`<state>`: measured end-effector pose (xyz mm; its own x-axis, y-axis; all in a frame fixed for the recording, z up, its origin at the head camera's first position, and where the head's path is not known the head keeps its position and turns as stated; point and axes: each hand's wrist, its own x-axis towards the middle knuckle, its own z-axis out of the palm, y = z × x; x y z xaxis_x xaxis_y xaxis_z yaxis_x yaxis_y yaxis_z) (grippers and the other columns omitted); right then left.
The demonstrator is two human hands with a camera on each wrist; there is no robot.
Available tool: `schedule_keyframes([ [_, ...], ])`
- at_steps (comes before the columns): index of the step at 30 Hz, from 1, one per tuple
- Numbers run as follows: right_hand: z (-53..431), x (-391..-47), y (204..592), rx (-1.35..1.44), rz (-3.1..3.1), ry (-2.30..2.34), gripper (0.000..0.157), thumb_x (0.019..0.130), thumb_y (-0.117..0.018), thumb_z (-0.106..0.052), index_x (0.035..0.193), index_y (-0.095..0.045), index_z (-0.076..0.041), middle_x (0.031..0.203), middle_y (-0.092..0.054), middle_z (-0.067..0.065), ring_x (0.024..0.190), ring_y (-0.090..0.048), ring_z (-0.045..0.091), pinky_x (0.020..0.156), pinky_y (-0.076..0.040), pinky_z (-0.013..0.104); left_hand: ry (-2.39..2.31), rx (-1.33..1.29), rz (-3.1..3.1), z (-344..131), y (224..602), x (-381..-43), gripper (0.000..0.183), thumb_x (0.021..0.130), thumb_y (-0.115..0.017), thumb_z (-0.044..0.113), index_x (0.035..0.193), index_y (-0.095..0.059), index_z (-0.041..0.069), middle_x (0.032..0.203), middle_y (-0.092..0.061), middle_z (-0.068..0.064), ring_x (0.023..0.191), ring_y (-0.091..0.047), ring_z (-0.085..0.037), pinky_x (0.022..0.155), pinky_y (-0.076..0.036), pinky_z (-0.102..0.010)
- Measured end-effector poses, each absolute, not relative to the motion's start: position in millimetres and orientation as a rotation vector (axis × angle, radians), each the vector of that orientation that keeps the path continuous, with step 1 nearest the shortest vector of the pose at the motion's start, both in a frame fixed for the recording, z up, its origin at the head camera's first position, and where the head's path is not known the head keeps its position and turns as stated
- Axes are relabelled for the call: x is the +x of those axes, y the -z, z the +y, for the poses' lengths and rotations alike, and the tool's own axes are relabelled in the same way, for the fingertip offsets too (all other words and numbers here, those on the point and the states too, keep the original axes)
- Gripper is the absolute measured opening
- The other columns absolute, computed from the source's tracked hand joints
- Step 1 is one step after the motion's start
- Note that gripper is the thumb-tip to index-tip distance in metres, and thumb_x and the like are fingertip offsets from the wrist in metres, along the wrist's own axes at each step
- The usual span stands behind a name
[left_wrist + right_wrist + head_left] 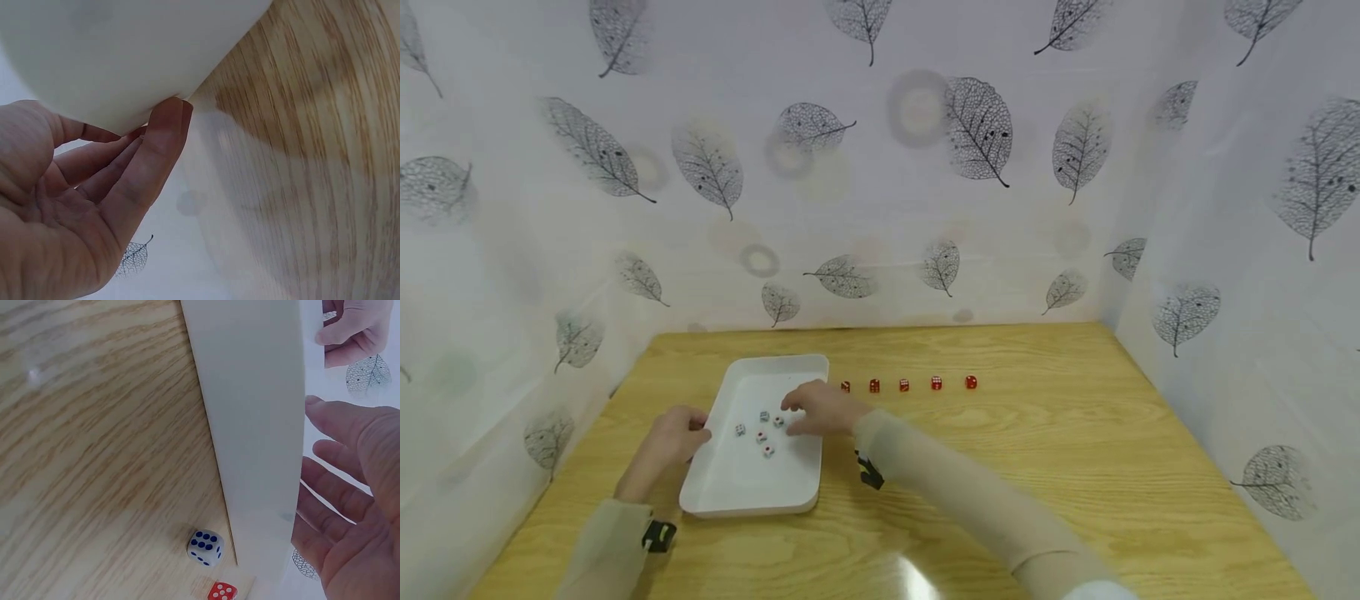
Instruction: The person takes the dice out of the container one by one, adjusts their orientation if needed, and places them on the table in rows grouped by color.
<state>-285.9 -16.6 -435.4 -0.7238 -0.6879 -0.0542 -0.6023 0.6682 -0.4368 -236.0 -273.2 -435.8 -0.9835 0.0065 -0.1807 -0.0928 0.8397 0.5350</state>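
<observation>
A shallow white tray [756, 487] rests on the wooden table, with several white dice [761, 437] lying loose inside. My left hand [672, 435] grips the tray's left rim; in the left wrist view its fingers [140, 169] reach under the edge. Over the right part of the tray is my right hand [826, 408], thumb and fingers apart, with nothing seen between them. The right wrist view shows those fingertips partly hidden behind the tray wall [256, 425]. Outside that wall, a white die with blue pips [205, 547] sits on the table, near a red die [222, 591].
A row of several red dice [904, 385] runs rightward from the tray across the back of the wooden table [1037, 467]. A pale curtain with leaf prints [880, 208] encloses the table at the back and both sides.
</observation>
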Motion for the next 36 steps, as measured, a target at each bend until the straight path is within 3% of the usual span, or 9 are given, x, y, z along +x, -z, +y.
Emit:
schedule_keyframes([
  [8, -30, -289, 438, -0.894, 2.669, 0.508, 0.052, 0.086, -0.074, -0.036, 0.134, -0.060, -0.022, 0.128, -0.065, -0.006, 0.119, -0.057, 0.010, 0.103, -0.045, 0.025, -0.835, -0.058, 2.846, -275, 439, -237, 0.035, 0.091, -0.055, 0.005, 0.119, -0.058, -0.016, 0.101, -0.066, -0.024, 0.078, -0.063, -0.022, 0.061, -0.056, -0.031],
  [19, -41, -293, 442, -0.889, 2.691, 0.349, 0.052, 0.085, -0.075, -0.034, 0.133, -0.060, -0.023, 0.127, -0.064, -0.010, 0.121, -0.055, 0.008, 0.107, -0.041, 0.024, -0.866, -0.019, 2.859, -274, 437, -237, 0.035, 0.091, -0.054, 0.004, 0.118, -0.058, -0.018, 0.102, -0.066, -0.028, 0.079, -0.065, -0.024, 0.060, -0.057, -0.032],
  [24, -45, -293, 444, -0.882, 2.695, 0.393, 0.044, 0.087, -0.073, -0.028, 0.130, -0.063, -0.024, 0.125, -0.065, -0.011, 0.118, -0.056, 0.006, 0.107, -0.041, 0.024, -0.859, -0.023, 2.858, -275, 436, -237, 0.036, 0.090, -0.054, 0.004, 0.118, -0.057, -0.019, 0.103, -0.065, -0.028, 0.082, -0.065, -0.026, 0.061, -0.057, -0.033],
  [36, -44, -291, 448, -0.874, 2.708, 0.485, 0.022, 0.086, -0.075, -0.027, 0.108, -0.073, -0.022, 0.092, -0.065, -0.012, 0.085, -0.054, 0.003, 0.080, -0.047, 0.017, -0.847, -0.048, 2.847, -275, 439, -238, 0.036, 0.091, -0.054, 0.005, 0.119, -0.056, -0.018, 0.104, -0.064, -0.029, 0.082, -0.064, -0.026, 0.061, -0.057, -0.033],
])
